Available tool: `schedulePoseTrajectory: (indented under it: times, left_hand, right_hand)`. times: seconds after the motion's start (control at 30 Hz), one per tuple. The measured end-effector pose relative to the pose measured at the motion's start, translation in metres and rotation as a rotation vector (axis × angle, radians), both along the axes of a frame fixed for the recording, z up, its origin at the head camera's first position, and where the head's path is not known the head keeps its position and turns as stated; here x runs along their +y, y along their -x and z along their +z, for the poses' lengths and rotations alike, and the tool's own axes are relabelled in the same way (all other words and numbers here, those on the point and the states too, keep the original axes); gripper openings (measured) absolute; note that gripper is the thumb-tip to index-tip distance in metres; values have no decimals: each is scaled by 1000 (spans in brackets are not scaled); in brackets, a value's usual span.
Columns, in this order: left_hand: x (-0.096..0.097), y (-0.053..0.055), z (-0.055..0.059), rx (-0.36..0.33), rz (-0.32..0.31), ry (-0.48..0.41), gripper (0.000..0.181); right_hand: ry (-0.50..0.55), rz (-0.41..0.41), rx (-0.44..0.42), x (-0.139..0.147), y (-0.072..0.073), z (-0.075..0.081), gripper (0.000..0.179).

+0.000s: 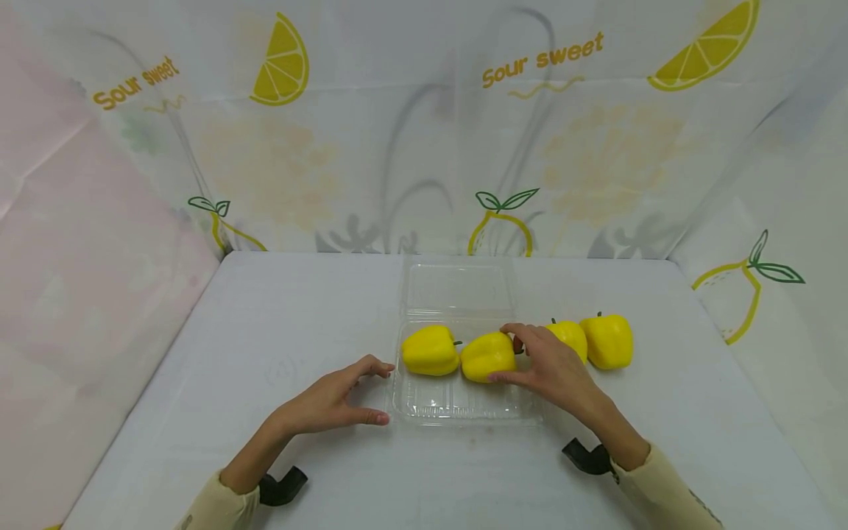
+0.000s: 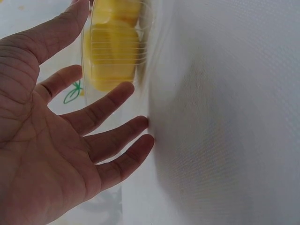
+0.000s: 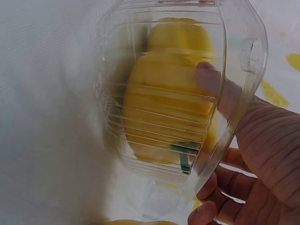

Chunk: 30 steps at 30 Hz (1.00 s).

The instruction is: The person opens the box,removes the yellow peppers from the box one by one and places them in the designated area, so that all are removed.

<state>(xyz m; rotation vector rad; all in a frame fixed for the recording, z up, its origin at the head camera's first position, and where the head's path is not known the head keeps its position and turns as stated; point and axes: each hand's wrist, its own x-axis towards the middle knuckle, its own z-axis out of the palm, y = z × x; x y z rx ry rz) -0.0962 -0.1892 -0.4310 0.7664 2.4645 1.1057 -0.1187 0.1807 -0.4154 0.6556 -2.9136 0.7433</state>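
A clear plastic clamshell box [image 1: 424,401] lies on the table with its lid [image 1: 457,287] folded back flat. Two yellow bell peppers are in its base: the left one [image 1: 429,351] on its side, the right one [image 1: 488,358] beside it. My right hand [image 1: 553,368] reaches over the box's right wall and grips the right pepper between thumb and fingers. In the right wrist view, that pepper [image 3: 164,103] shows through the ribbed wall, its green stem near the fingers. With fingers spread, my left hand [image 1: 338,397] is just left of the box, holding nothing.
Right of the box, two more yellow bell peppers stand on the white table [image 1: 298,316], one [image 1: 570,337] partly behind my right hand, the other [image 1: 608,341] farther right. A lemon-printed cloth [image 1: 371,147] hangs behind the table and along both sides.
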Motion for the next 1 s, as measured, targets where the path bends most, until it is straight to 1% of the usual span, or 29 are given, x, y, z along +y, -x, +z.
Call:
schedulePoseTrajectory:
  times: [0.3,0.57,0.83,1.0]
  left_hand:
    - [0,1,1,3,-8,-7,63]
    - [-1,2,2,-4,-13,-11,64]
    - [-1,2,1,-4,-14,-13,65]
    - [-1,1,1,-4,-12,-15,67]
  right_hand:
    - [14,7,0,0,0,2,72]
    - [33,32,35,3,-2,4,71]
    - [38,28,20,8,-2,11,72]
    - [60,31,16,9,-2,16,71]
